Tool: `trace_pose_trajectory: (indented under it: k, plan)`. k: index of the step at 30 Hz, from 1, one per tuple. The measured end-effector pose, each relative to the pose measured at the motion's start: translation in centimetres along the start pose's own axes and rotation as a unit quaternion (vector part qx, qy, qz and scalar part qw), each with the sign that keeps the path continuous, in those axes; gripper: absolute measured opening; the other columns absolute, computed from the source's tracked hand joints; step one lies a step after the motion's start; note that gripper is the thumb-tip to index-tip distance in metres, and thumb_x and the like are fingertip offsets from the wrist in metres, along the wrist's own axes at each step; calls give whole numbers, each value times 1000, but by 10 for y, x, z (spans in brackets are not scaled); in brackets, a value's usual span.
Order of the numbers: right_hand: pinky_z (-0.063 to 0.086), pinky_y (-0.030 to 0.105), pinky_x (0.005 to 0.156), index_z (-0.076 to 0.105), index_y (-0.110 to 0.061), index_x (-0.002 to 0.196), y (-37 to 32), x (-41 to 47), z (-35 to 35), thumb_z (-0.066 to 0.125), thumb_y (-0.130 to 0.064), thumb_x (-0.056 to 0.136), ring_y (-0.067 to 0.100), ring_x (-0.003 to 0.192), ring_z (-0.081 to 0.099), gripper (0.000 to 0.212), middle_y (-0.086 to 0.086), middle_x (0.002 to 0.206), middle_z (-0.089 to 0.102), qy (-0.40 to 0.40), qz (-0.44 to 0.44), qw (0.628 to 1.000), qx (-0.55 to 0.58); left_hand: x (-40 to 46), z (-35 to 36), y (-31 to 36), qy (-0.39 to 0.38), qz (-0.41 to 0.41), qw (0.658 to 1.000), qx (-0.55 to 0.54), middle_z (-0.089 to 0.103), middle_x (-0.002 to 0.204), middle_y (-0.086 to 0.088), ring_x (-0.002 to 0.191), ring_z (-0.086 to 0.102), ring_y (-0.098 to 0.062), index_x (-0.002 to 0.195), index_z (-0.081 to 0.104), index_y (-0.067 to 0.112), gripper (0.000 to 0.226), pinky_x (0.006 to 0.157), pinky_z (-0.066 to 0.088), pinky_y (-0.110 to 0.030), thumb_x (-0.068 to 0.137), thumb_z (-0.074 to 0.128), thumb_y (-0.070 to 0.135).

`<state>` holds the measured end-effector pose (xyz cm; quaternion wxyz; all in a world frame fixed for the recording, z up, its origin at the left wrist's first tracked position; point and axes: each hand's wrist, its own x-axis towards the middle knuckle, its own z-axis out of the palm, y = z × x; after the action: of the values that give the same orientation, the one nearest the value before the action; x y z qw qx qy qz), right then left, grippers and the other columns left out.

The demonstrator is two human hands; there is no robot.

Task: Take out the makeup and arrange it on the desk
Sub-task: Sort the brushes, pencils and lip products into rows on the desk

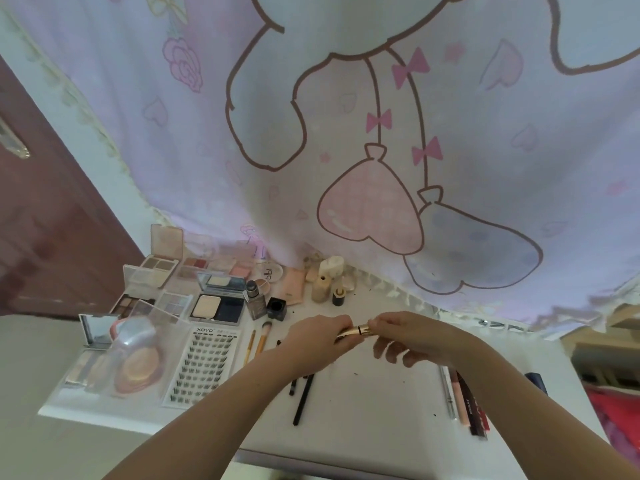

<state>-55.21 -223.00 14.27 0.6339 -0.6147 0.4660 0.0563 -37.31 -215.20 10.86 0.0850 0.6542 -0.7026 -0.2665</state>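
Two hands hold a little gold tube above a white desk.

From the head camera, the left hand (320, 336) and the right hand (410, 336) both curl their fingers round the gold tube (356, 331), one at each end, above the middle of the desk (374, 403). Open palettes (162, 271), a lash tray (202, 365) and brushes (258, 341) lie to the left. Pencils (462, 398) lie to the right, by a pink curtain (346, 133).

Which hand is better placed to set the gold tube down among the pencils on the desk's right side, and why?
Probably the right hand. It pinches the cap end of the gold tube and is nearer the pencils. The left hand grips the other end, on the far side from them.
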Motion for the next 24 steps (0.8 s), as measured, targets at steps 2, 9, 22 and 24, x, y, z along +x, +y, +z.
trace_pose_trajectory:
  k: [2,9,22,24]
  plan:
    - [35,17,48,63,-10,91,1,0,1,41,-45,97,7,51,46,41,0,64,57,24,8,1000,-15,2,3,3,-3,10,1000,22,62,82,-2,74,58,-20,100,51,20,32,65,45,-35,96,37,49]
    - [44,19,55,63,-11,101,7,-4,-5,45,-43,96,10,62,57,37,1,75,66,13,21,1000,13,3,6,5,-4,12,1000,23,59,80,0,71,56,-18,102,52,20,31,63,42,-32,96,38,48]
    - [32,18,47,58,-11,82,10,-4,-2,35,-47,98,8,46,42,46,-4,53,51,46,39,998,-26,5,8,8,-1,18,1000,8,57,77,3,69,54,-16,100,52,21,31,63,43,-31,96,38,48]
    - [37,18,52,59,-12,89,12,-4,-3,43,-37,98,8,56,48,31,-4,64,56,34,11,999,-14,4,9,7,-4,15,1000,9,57,78,2,69,54,-16,100,52,21,31,63,43,-31,96,39,48]
